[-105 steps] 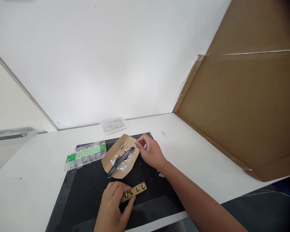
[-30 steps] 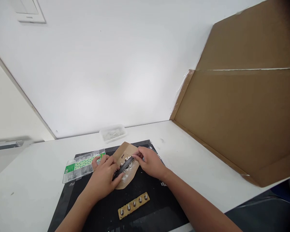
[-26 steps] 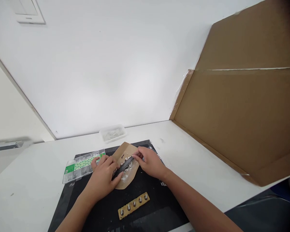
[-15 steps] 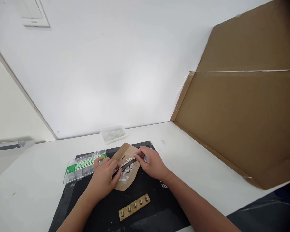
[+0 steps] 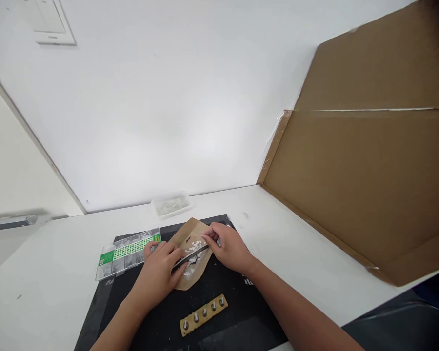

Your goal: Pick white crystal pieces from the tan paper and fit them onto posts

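A narrow dark strip [image 5: 198, 251], slightly bowed, runs between my two hands. Its left end is pinched by the thumb and fingers of my left hand [image 5: 157, 270]. At its right end, the fingertips of my right hand [image 5: 229, 247] are closed on it. Beneath the strip lies a piece of brown paper [image 5: 193, 225] scattered with small white flakes [image 5: 190, 273] and a few dark scraps. Just past my left fingers is a clear compartment case [image 5: 122, 263] with a green and white label. What the strip is made of, I cannot tell.
Under the paper spreads a black mat [image 5: 157, 321]. Nearer me sits a tan strip [image 5: 201, 314] bearing several small metal-looking pieces. A translucent tray [image 5: 171, 204] with pale contents stands by the wall. Cardboard panels [image 5: 358, 161] rise on the right of the white table [image 5: 274, 214].
The dark strip has turned to show a thinner edge and bows a little more. Both hands keep their grip in nearly the same place.
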`<state>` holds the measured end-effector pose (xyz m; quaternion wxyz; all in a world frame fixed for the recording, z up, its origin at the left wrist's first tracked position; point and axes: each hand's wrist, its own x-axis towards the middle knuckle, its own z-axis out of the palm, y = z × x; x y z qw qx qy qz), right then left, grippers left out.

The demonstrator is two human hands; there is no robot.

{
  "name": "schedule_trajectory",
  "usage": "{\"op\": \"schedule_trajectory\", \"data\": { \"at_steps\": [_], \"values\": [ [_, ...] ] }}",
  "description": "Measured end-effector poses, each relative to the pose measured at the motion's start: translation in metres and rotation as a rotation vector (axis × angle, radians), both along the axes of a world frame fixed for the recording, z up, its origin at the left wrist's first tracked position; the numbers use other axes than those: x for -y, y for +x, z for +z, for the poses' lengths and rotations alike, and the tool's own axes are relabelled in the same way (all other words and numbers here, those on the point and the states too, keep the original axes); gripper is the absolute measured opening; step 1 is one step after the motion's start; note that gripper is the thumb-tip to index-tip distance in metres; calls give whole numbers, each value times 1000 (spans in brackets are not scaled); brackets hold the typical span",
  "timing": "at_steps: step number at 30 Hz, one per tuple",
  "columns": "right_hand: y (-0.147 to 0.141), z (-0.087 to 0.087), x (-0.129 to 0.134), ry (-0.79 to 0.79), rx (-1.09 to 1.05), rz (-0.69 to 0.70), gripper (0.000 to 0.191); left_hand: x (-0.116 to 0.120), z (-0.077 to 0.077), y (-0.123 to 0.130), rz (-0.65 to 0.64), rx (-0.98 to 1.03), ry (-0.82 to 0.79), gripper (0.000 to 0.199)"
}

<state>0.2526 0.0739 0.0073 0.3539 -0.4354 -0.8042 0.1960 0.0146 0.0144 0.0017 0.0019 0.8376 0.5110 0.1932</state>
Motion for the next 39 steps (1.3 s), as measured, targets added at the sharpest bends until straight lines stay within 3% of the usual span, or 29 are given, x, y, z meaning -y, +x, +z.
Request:
{"op": "schedule_trajectory", "data": {
  "at_steps": [9,18,22,29,39],
  "values": [
    [-1,-1,0,11,-18,4,12,0,1,0,18,25,11,19],
    [-6,4,14,373,-188,-81,9,9,12,1,88,327,-118,27],
    [-18,2,19,401,-154,-119,10,16,20,6,42,497,-184,34],
    [-27,-3,20,473,-139,-139,8,23,27,14,-55,776,-442,37],
    [-40,-5,31,467,-33,-72,13,20,24,18,15,818,-528,38]
  ]
}}
